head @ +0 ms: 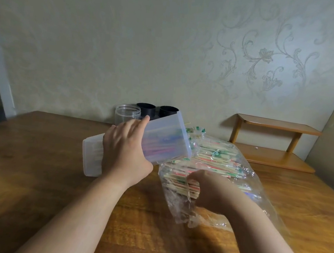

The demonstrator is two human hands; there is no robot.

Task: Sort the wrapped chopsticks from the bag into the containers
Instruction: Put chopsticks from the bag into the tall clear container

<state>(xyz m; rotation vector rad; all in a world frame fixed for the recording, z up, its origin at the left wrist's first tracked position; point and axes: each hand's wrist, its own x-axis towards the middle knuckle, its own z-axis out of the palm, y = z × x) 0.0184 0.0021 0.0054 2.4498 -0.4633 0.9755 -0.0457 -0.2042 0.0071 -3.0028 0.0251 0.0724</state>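
Chopsticks (215,161) lie heaped in the clear bag (258,188) on the bench (37,154); some seem to show inside the box (164,140). The left grip (127,149) wraps the tilted box. The right grip (205,185) curls round a small bunch at the bag's near end. They look light and stiff, with slick wrappers, so are probably best pinched mid-length, a few together.

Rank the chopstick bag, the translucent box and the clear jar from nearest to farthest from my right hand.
1. The chopstick bag: the right hand is at it, fingers curled on wrapped chopsticks.
2. The translucent box: just left, tilted in the left hand.
3. The clear jar: far back, by the wall.
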